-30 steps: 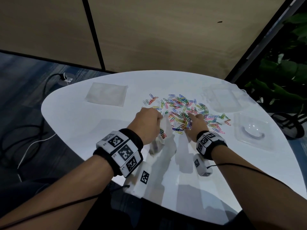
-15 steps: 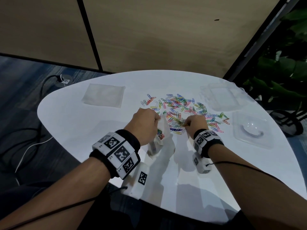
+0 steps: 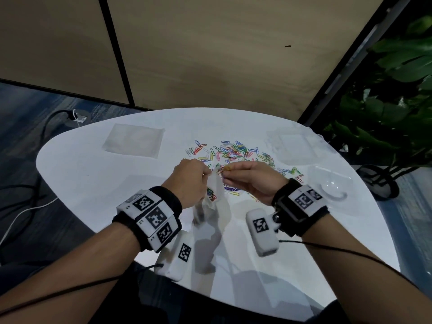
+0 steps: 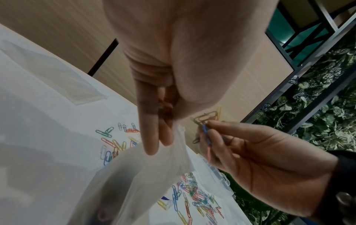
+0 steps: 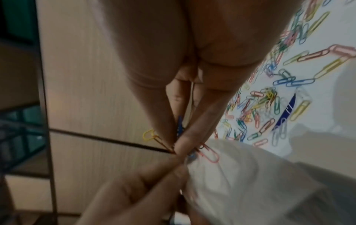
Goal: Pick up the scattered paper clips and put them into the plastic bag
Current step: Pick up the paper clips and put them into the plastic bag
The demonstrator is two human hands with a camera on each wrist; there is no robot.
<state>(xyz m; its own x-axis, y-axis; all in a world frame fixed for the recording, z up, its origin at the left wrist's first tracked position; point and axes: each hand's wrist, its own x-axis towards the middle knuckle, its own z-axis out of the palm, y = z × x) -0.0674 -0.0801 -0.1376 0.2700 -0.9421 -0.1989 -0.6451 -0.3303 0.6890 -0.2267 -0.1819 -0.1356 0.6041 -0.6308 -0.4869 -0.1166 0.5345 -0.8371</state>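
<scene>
Many coloured paper clips (image 3: 236,153) lie scattered on the white table (image 3: 93,183). My left hand (image 3: 191,181) grips the top edge of a clear plastic bag (image 3: 211,202) that hangs to the table with a few clips inside. My right hand (image 3: 245,178) is lifted above the table and pinches a small bunch of paper clips (image 4: 205,121) just right of the bag's mouth (image 5: 194,153). In the right wrist view the fingertips (image 5: 173,143) squeeze yellow, blue and pink clips beside the bag (image 5: 240,175).
A flat clear bag (image 3: 134,143) lies at the table's far left. A clear plastic box (image 3: 294,146) and its lid (image 3: 329,183) sit at the right. A wood wall stands behind, plants (image 3: 385,101) to the right, cables (image 3: 28,202) on the floor at left.
My right hand gathered clips from the pile, closed on them and rose, turning palm-up toward the bag's mouth. My left hand kept hold of the bag.
</scene>
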